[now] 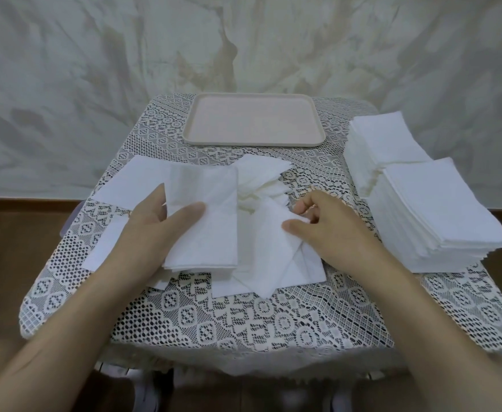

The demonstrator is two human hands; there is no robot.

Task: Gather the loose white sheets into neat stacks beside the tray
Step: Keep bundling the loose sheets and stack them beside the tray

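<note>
A pale pink tray (254, 121) lies at the far middle of the table. In front of it lies a loose heap of white sheets (261, 185). My left hand (157, 224) holds a small bundle of white sheets (211, 188), thumb on top and fingers underneath. My right hand (324, 221) pinches the corner of a loose white sheet (267, 242) on the heap. Two neat stacks stand at the right: a near stack (440, 215) and a far stack (383, 138). More flat sheets (130, 182) lie at the left.
A white lace cloth (243, 316) covers the small table, whose edges drop off close on every side. A creased pale cloth backdrop (95, 69) hangs behind. Brown wooden floor (15, 248) shows on both sides.
</note>
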